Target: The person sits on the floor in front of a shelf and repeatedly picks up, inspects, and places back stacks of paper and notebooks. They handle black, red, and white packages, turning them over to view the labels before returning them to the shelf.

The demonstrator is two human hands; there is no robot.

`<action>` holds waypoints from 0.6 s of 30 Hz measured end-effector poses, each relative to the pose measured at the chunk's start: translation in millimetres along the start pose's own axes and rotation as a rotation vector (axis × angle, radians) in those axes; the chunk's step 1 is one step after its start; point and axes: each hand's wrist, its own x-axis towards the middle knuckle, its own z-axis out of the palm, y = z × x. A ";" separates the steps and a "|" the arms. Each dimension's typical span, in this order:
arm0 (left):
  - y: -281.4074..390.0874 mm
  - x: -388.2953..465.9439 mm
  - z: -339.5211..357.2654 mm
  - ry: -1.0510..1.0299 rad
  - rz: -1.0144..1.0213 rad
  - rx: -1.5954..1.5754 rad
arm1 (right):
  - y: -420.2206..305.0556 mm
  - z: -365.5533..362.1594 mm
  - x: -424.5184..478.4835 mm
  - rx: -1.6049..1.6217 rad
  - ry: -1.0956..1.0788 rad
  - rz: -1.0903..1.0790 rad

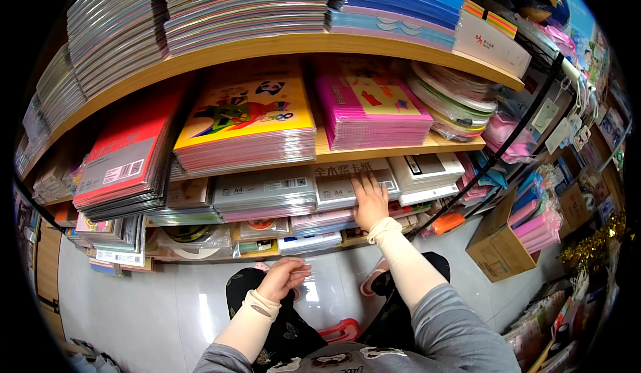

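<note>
My right hand (371,207) lies palm down with fingers spread on a grey-and-white pack of A4 card paper (331,189) on a lower shelf. Left of that pack is a taller stack of wrapped A4 packs (263,198); to its right stands a stack of white-edged packs (425,173). My left hand (283,279) hovers over the floor in front of my knees, fingers loosely bent, with nothing visible in it. Its palm is partly hidden.
Above, a wooden shelf (320,154) bears red packs (127,148), yellow craft-paper packs (245,118) and pink booklets (375,108). A cardboard box (493,255) with wrapped goods stands right, beyond a black rack post (493,163). Part of a red plastic object (345,329) shows beneath me.
</note>
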 end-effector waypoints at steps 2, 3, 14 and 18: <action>-4.8 6.2 6.1 0.031 0.044 -0.063 | -2.4 -0.4 -2.6 0.027 0.049 0.028; -7.0 10.8 8.6 0.001 0.055 -0.111 | -7.3 -1.0 -5.8 0.048 0.070 0.041; -17.7 46.7 35.4 -0.191 0.094 -0.304 | -22.1 -58.4 -94.3 0.145 -0.088 0.113; -28.7 50.6 34.1 -0.360 0.123 -0.376 | -33.6 -104.8 -162.2 0.154 -0.155 0.057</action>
